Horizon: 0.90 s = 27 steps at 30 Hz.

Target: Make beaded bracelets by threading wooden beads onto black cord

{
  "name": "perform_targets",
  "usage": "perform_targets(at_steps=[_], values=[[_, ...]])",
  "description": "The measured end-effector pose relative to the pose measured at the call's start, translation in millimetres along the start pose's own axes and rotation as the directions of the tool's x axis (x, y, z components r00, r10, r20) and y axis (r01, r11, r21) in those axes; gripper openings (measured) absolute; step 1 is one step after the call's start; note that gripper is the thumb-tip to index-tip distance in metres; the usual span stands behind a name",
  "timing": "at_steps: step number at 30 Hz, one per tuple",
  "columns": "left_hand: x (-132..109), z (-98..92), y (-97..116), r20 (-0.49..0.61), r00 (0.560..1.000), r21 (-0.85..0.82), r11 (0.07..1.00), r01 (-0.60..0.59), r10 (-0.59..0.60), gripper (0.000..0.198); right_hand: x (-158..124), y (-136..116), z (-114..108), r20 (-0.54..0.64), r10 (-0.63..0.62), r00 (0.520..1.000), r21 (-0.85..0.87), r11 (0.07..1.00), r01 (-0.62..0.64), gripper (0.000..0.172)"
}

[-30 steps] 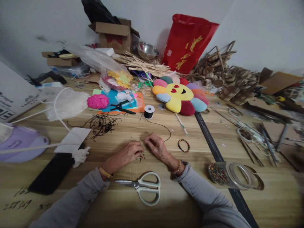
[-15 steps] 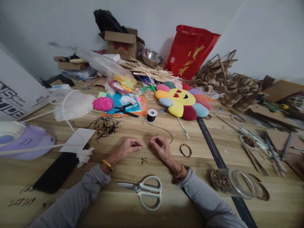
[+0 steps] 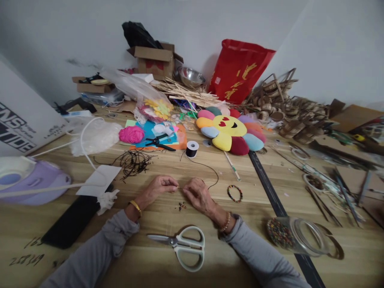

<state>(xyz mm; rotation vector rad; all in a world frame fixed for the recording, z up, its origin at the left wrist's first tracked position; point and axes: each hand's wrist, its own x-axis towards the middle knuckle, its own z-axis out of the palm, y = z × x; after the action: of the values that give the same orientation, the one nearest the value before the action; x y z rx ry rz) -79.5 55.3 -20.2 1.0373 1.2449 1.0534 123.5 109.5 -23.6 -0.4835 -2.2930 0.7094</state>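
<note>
My left hand (image 3: pixel 162 186) is closed in a pinch, with a tiny tan speck at its fingertips, too small to name. Close beside it, my right hand (image 3: pixel 198 194) pinches the black cord (image 3: pixel 216 173), which loops over from a spool (image 3: pixel 192 149); the cord's end is hidden by the fingers. Below the hands lie several small beads (image 3: pixel 181 206) in a loose cluster. A finished-looking ring of coloured beads, a bracelet (image 3: pixel 235 193), rests to the right of my right hand. Nearer to me, scissors (image 3: pixel 183 242) lie with blades pointing left.
A clear jar (image 3: pixel 295 236) of coloured beads lies on its side at right. Tangled black cords (image 3: pixel 135 162), pliers (image 3: pixel 159 143) and a flower cushion (image 3: pixel 229 130) sit beyond the hands. A black phone-like slab (image 3: pixel 72 220) and a purple appliance (image 3: pixel 45 182) are at left.
My right hand has turned more palm-down and moved slightly toward my left hand. The fingertips of both hands are now closer together.
</note>
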Motion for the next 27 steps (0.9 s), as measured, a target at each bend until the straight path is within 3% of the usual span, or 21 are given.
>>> perform_targets(at_steps=[27], values=[[-0.7,2.9,4.7,0.015,1.000,0.047,0.999,0.003,-0.003,0.021,-0.7,2.3,1.9,0.000,0.004,1.000,-0.014,1.000,-0.004,0.015]])
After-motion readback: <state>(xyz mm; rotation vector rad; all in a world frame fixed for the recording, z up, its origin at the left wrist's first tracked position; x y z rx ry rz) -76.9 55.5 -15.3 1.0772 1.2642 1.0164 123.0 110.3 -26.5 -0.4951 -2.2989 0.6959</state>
